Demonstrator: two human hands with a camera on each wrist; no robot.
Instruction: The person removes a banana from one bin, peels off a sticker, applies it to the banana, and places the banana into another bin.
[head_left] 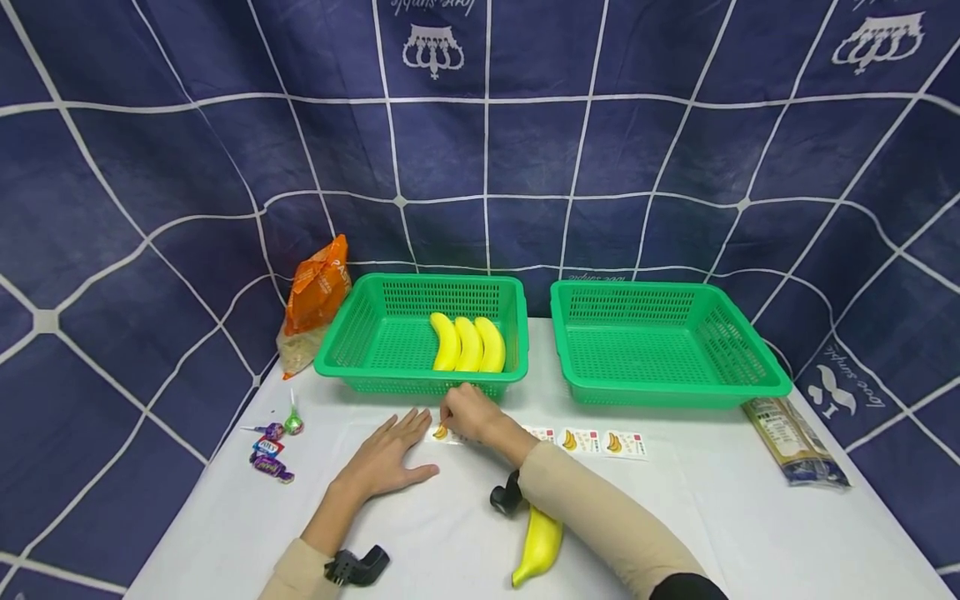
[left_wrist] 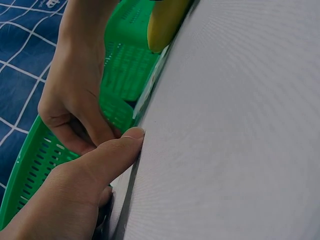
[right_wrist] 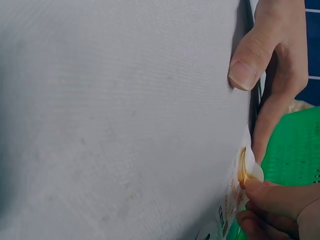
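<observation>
While left hand (head_left: pixel 390 457) lies flat, right hand (head_left: pixel 467 413) pinches glossy banana sticker (head_left: pixel 440 432).

1. Banana card (head_left: pixel 440 432) half covered by right hand (head_left: pixel 468 412); print unreadable from the head camera.
2. Card strip (head_left: pixel 592 442) partly hidden behind the right forearm; small text illegible.
3. Loose banana (head_left: pixel 538 546) tucked under the right sleeve, upper end out of sight.
4. Left green basket (left_wrist: pixel 30 165) cropped in the left wrist view, with only a yellow tip (left_wrist: pixel 162 25) showing.
5. Left hand (right_wrist: pixel 270 65) cut off by the right wrist view's top edge.
6. Noodle packet (head_left: pixel 795 440) label too small to read.
</observation>
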